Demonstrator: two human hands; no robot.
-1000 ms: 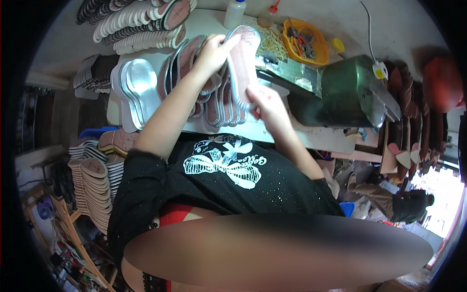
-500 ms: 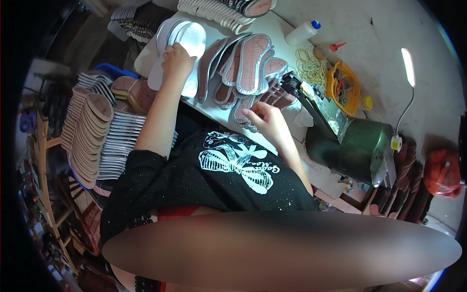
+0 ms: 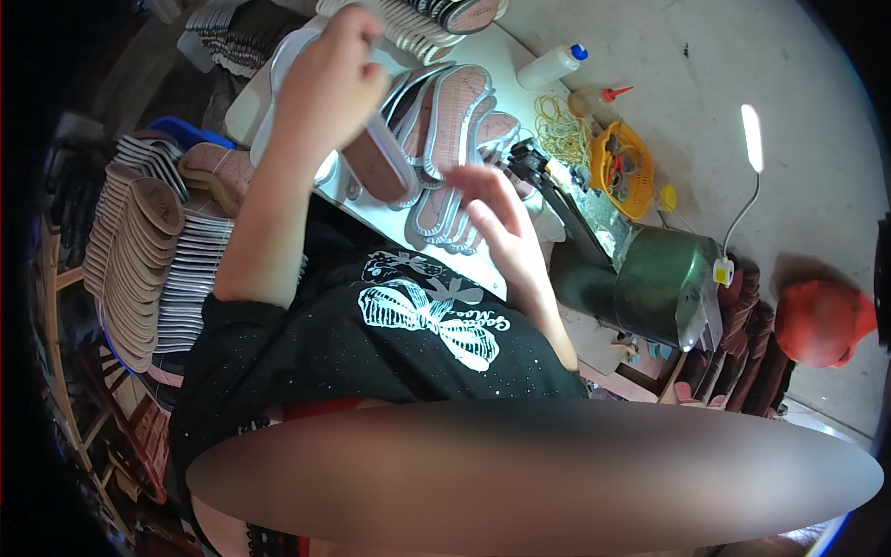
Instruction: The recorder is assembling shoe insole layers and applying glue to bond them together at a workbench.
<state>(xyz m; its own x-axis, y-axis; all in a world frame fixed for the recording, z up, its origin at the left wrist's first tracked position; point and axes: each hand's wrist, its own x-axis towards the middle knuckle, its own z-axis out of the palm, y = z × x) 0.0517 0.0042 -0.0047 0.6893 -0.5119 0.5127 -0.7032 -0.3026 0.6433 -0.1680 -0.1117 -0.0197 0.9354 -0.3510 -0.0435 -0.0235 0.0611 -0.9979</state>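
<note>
Up over the left part of the flat white tabletop [image 3: 249, 112], the bare left hand [image 3: 329, 84], bent and a bit blurry. Cannot tell if gripping anything, with the fingers mostly tucked out of sight. Just below that hand, one long brown shoe insole with a shiny silver rim [image 3: 380, 167], slanting down to the right, top end hidden behind the hand. Next to it, in the middle of the tabletop, a messy pile of brown insoles with silver rims [image 3: 457, 125]. At the near right side of the pile, the bare right hand [image 3: 503, 223], also blurry, thumb and fingers apart, very close to the pile; cannot tell if touching. Behind the pile, a white plastic bottle with a blue cap [image 3: 549, 69], thin pale yellow loops [image 3: 558, 130] and a yellow plastic basket [image 3: 639, 198]. To the right, a big dark green round machine [image 3: 664, 278]. Far left, a tall stack of tan insoles [image 3: 139, 278].
</note>
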